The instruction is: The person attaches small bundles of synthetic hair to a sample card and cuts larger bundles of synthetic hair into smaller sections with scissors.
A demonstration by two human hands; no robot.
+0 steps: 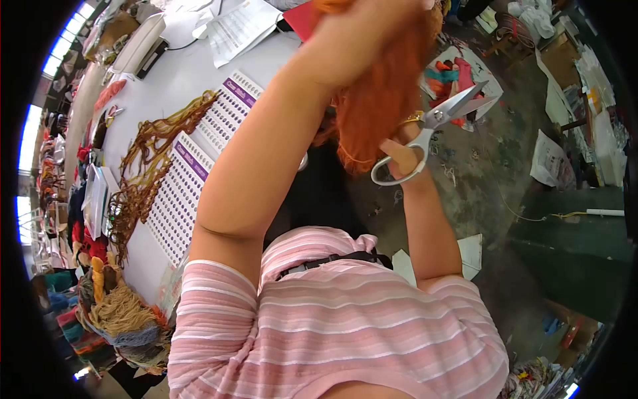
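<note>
My left hand is raised at the top of the view, closed around the upper end of a bundle of orange yarn that hangs down from it. My right hand is just below and to the right, with fingers through the white handles of a pair of scissors. The scissor blades are parted and point up and right, beside the yarn's lower end. The yarn hides part of my right hand.
A white table at the left carries sample cards with purple headers, brown yarn strands, papers and a grey machine. Mixed yarn is piled at lower left. The floor at right is littered with scraps and papers.
</note>
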